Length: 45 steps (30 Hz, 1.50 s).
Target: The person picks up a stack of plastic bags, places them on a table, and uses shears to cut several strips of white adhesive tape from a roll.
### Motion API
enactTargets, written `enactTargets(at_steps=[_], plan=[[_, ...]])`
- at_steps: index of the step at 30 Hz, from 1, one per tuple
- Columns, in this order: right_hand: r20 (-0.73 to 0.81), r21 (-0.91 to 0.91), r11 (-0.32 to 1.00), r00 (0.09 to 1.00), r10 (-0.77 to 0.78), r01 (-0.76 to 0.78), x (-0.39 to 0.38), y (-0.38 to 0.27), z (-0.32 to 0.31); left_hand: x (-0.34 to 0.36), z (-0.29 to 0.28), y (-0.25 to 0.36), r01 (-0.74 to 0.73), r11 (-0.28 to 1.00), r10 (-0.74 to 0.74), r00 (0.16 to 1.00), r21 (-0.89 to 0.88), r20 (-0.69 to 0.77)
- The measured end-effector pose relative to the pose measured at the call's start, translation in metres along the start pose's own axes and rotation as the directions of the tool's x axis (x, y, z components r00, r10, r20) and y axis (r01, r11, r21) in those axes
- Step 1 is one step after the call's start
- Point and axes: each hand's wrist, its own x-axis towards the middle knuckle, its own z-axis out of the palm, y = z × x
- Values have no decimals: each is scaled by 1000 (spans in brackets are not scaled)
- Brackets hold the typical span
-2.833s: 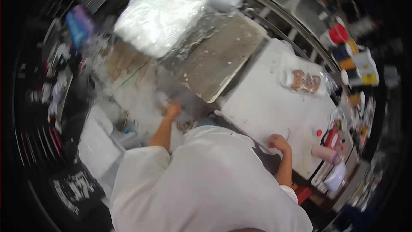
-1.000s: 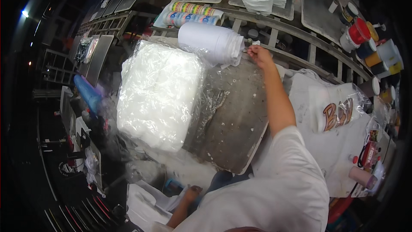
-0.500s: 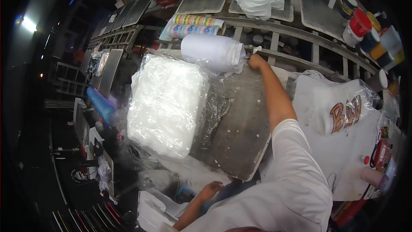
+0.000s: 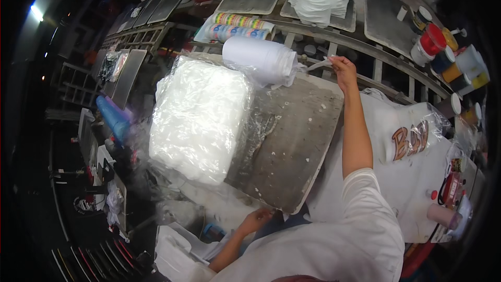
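The thin, pale white strip (image 4: pixel 319 65) is between one and two o'clock in the view, pinched at one end by the fingers of the person's right hand (image 4: pixel 344 73), and it slants toward eight o'clock near the end of a thick roll of white sheeting (image 4: pixel 257 58). The large white bundle wrapped in clear plastic (image 4: pixel 201 120) sits at nine o'clock, beside the dark grey rectangular board (image 4: pixel 295 141). At six o'clock, the left hand (image 4: pixel 255 220) is half curled near the board's lower edge, its grip impossible to tell.
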Motion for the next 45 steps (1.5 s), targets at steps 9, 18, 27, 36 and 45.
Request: enactTargets(at_steps=[9, 18, 27, 36, 45], plan=[[344, -34, 984, 922, 177, -176, -206, -103, 87, 23, -25, 170, -353, 890, 359, 933, -289, -35], [120, -387, 811, 848, 515, -438, -424, -69, 109, 44, -13, 187, 44, 274, 457, 873, -961, 170], [-177, -729, 523, 859, 480, -442, -484, -104, 43, 59, -75, 187, -274, 538, 333, 938, -797, -97], [-417, -843, 282, 888, 193, -457, -477, -101, -69, 166, -59, 191, -375, 925, 336, 881, -59, -334], [-533, -517, 536, 741, 408, -667, -475, -100, -169, 381, -129, 249, 127, 704, 558, 510, 699, -655]])
